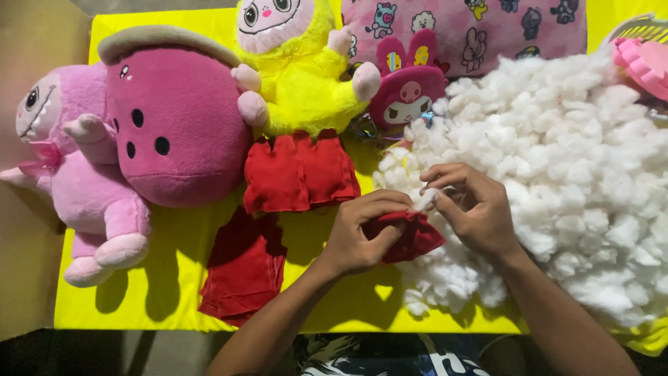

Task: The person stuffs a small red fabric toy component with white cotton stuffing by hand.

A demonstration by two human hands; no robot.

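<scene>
**Two hands at a small red cloth piece, soft toys in a row behind**

At the far left, a light pink plush toy (pixel 66 174) lies on the yellow sheet (pixel 174 278) that covers the tabletop. It touches a big dark pink plush (pixel 174 125) with black dots. Next comes a yellow furry plush (pixel 303 83); it leans back against the things behind it, perhaps so that the space in front stays open for work. Below it lies a flat red cloth piece (pixel 299 173), and a second red cloth piece (pixel 243 268) lies lower, nearer the front edge. Both look unfilled.

In the middle, the left hand (pixel 358 240) is closed around a small red fabric part (pixel 410 238). The fingers wrap it from the left side, and this seems to keep its upper end steady. The part lies just at the left edge of the white stuffing pile (pixel 577 181). Its long axis appears to run diagonally, from lower right up to upper left, with the upper end turned toward the fingertips of both hands; whether this end is open I cannot tell.

The right hand (pixel 476 209) meets the left one there. Its fingers are pinched together on a small white tuft of stuffing (pixel 424 200), right at the top of the red part. The pile being so close probably makes it easy to take the stuffing.

Behind, a small magenta plush with rabbit ears (pixel 409 87) rests against a pink printed cushion (pixel 466 28), and at the far right a pink plastic object (pixel 643 59) shows partly.
</scene>
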